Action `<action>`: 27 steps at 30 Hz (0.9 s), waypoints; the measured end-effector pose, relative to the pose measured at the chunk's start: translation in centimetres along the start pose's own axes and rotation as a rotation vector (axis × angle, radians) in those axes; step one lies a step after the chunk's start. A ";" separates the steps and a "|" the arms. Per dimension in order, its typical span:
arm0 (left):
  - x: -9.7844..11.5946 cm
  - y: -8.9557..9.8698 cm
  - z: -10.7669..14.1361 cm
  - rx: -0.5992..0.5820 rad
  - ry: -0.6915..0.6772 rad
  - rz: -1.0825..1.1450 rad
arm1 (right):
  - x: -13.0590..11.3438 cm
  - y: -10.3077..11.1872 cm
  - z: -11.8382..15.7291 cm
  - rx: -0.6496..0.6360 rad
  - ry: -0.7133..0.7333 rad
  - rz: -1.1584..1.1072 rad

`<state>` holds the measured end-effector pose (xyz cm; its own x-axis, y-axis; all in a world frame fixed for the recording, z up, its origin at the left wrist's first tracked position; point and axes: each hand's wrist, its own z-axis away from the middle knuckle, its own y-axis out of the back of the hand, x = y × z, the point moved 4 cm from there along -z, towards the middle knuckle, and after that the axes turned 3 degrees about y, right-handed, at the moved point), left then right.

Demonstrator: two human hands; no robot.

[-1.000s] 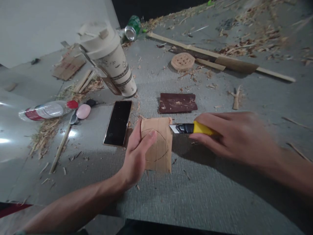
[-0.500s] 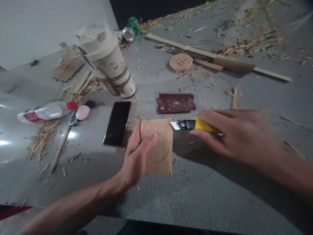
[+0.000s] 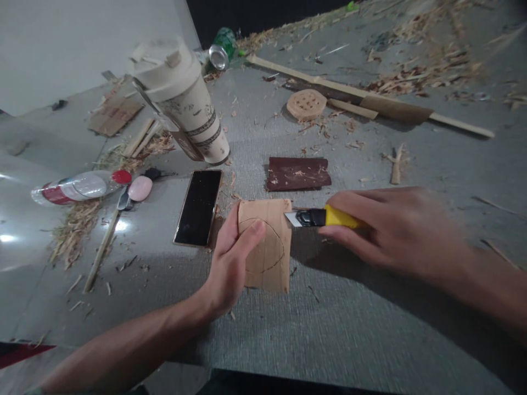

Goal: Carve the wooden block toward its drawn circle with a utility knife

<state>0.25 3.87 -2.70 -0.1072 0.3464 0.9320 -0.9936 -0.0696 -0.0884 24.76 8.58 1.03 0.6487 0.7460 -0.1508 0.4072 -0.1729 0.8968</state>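
A flat piece of wood (image 3: 269,252) with a circle drawn on its face is gripped along its left side by my left hand (image 3: 233,255), the thumb pressed on top within the circle. My right hand (image 3: 382,230) is closed round a yellow and black utility knife (image 3: 317,217). Its bare blade points left and meets the wood's right edge near the upper corner. Whether the blade has sunk into the wood I cannot tell. Just beyond the wood lies a dark brown strip (image 3: 298,173) dusted with shavings.
Left of my hands lies a phone (image 3: 198,207); behind it stands a tall cup (image 3: 185,104). A plastic bottle (image 3: 82,187), a green can (image 3: 222,48), a holed wooden disc (image 3: 306,105) and a long stick (image 3: 288,71) lie farther out. Shavings litter the grey table (image 3: 354,329).
The knife has shifted slightly down and left along the wood's right edge, my right hand moving with it. My left hand keeps its hold on the wood.
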 end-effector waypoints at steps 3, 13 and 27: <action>0.0 0.0 0.0 0.008 0.001 -0.008 | -0.1 0.0 0.0 -0.003 -0.011 -0.017; 0.3 0.1 0.2 0.006 0.001 -0.042 | -0.5 0.2 -0.2 0.029 0.002 0.046; 0.4 -0.1 0.1 -0.065 -0.045 0.085 | -1.1 0.5 0.0 0.123 0.019 0.090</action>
<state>0.32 3.98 -2.26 -0.1914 0.2992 0.9348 -0.9812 -0.0357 -0.1895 24.25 7.70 1.65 0.6744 0.7357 -0.0626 0.4242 -0.3166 0.8484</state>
